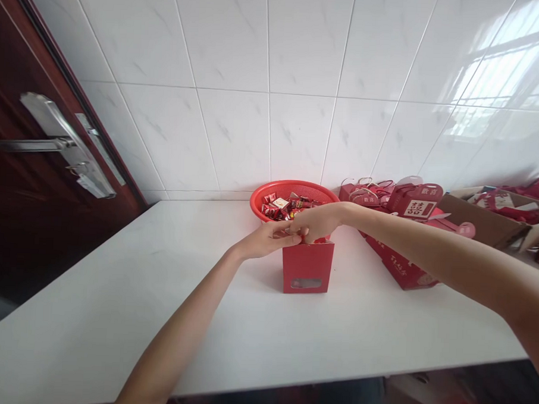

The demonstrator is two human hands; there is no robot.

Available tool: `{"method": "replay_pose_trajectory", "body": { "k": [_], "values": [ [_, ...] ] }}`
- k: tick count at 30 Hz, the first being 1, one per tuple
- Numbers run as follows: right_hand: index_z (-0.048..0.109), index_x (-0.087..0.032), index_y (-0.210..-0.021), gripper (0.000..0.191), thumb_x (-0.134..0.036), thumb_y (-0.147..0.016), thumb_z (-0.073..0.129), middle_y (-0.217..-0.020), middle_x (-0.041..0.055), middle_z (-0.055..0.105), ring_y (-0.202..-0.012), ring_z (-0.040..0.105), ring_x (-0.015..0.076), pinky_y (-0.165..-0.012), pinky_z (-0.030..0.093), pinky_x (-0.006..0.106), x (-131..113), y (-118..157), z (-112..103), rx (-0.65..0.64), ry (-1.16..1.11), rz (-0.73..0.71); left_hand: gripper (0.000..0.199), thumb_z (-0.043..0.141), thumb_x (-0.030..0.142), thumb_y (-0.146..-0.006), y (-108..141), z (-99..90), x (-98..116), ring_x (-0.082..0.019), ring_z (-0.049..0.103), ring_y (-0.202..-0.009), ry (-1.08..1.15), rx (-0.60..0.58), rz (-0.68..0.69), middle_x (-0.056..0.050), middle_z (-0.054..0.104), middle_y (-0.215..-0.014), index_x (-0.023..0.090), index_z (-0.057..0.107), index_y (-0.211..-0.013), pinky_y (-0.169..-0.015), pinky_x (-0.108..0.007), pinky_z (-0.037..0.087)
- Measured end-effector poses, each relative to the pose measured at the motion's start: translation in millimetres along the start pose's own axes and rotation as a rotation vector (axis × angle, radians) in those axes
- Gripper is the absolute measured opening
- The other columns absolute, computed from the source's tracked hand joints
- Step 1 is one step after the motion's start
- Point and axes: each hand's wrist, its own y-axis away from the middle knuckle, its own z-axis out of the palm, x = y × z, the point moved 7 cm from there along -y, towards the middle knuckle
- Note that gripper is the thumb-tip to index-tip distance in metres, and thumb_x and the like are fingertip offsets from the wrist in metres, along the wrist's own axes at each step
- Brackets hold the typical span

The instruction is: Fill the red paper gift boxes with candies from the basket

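A small red paper gift box (308, 264) with a clear window low on its front stands upright on the white table (158, 292). At the left of its top edge, my left hand (264, 240) grips the rim with thumb and fingers. My right hand (318, 221) is bent down over the box's top, its fingers closed; what they hold is hidden. Right behind the box sits a red plastic basket (293, 184) holding many wrapped candies (278, 210). My right hand and wrist cover part of the basket.
Several red gift boxes with handles (412, 202) are grouped to the right, partly behind my right forearm. Beyond them are a cardboard box (474, 220) with red packaging in it and part of another person's hand (538, 233). A tiled wall (228, 134) backs the table; a door (43, 156) is at left.
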Motion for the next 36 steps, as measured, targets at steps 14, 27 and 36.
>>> {"method": "replay_pose_trajectory", "body": {
  "k": [14, 27, 36],
  "values": [
    [0.047, -0.019, -0.055, 0.023, -0.003, -0.071, 0.052, -0.054, -0.0023, 0.044, -0.052, 0.037, 0.0122, -0.052, 0.025, 0.03, 15, 6, 16, 0.064, 0.0, 0.047, 0.073, 0.069, 0.052, -0.085, 2, -0.4, -10, -0.026, 0.061, -0.115, -0.027, 0.005, -0.135, -0.008, 0.07, -0.122, 0.023, 0.048, -0.148, -0.103, -0.039, 0.045],
    [0.069, -0.018, -0.094, 0.024, -0.041, -0.086, 0.066, -0.094, 0.0062, 0.072, -0.085, 0.066, 0.0198, -0.075, 0.052, 0.031, 37, 75, -10, 0.976, -0.459, -0.198, 0.06, 0.062, 0.051, -0.091, 3, -2.1, -11, -0.027, 0.058, -0.126, -0.073, 0.03, -0.06, -0.006, 0.052, -0.15, 0.028, 0.05, -0.146, -0.106, -0.039, 0.047],
    [0.057, -0.023, -0.127, 0.061, -0.05, -0.076, 0.077, -0.125, 0.0127, 0.067, -0.115, 0.064, 0.0288, -0.098, 0.052, 0.047, 90, 70, 67, 0.939, -0.821, -0.146, 0.051, 0.068, 0.04, -0.088, -4, -3.2, -15, -0.028, 0.053, -0.135, -0.152, 0.255, 0.151, -0.007, 0.059, -0.144, 0.025, 0.059, -0.136, -0.114, -0.044, 0.043]
  ]
}}
